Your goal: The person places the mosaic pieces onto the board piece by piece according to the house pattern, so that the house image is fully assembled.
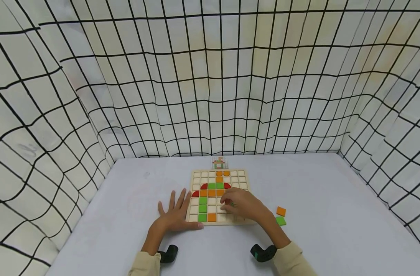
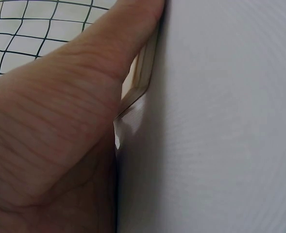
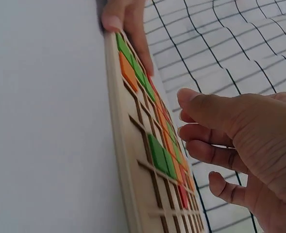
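Note:
A wooden grid board lies on the table, partly filled with green, orange and red tiles. My left hand rests at its near left corner, fingers spread and thumb along the front edge. Above the board's right half hovers my right hand, its fingers loosely bent with nothing visible between them. Under that hand, the right wrist view shows two green tiles and a red piece set in the grid. Two round orange pieces sit in the far row. The left wrist view shows mostly palm.
One loose orange tile and a loose green tile lie right of the board, by the right forearm. A small pattern card lies beyond the board. White cloth with a black net surrounds the table's back and sides.

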Demonstrator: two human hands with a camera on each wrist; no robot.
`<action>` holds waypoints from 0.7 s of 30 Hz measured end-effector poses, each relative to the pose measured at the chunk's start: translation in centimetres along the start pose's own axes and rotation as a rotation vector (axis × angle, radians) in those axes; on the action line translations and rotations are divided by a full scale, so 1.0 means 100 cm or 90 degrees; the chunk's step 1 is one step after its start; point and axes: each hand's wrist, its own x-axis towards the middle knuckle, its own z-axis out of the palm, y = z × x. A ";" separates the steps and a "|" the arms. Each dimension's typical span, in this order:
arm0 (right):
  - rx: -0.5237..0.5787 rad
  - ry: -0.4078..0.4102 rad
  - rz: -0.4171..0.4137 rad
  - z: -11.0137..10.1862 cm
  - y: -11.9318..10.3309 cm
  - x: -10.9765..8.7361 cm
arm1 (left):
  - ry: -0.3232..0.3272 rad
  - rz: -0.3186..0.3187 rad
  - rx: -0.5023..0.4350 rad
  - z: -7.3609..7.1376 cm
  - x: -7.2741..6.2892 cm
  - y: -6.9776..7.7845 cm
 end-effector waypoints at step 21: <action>0.068 0.021 0.176 -0.052 0.114 -0.093 | 0.001 0.004 -0.020 0.001 0.001 -0.002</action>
